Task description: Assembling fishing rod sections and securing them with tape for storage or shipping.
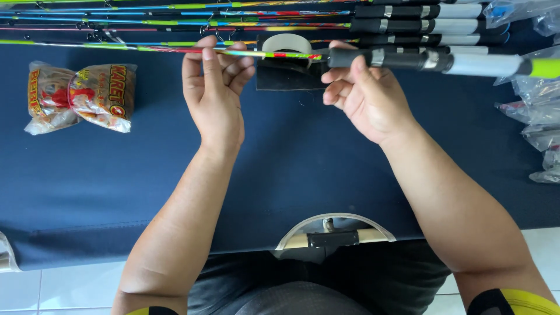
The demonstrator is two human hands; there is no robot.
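Tile floor shows pale along the bottom edge of the frame, beside the person's dark lap. Just above it, at lower centre, a curved metal bracket (334, 228) sits at the near edge of the dark blue table cover (291, 169). Both forearms rise from the bottom corners toward upper centre. The left hand (214, 93) pinches the thin multicoloured shaft of a fishing rod (408, 59) between thumb and fingertips, fingers curled close. The right hand (364, 93) wraps its fingers about the rod's black grip, just left of the metal ring and white handle section. The rod lies level across the upper frame, off the table. Behind it, between the hands, a roll of tape (287, 43) stands on a black holder. At left, a bound pair of snack bags (79, 96) lies on the cover. Farthest back, more rods (291, 17) lie in rows along the top edge, with clear plastic bags (534, 99) at right.
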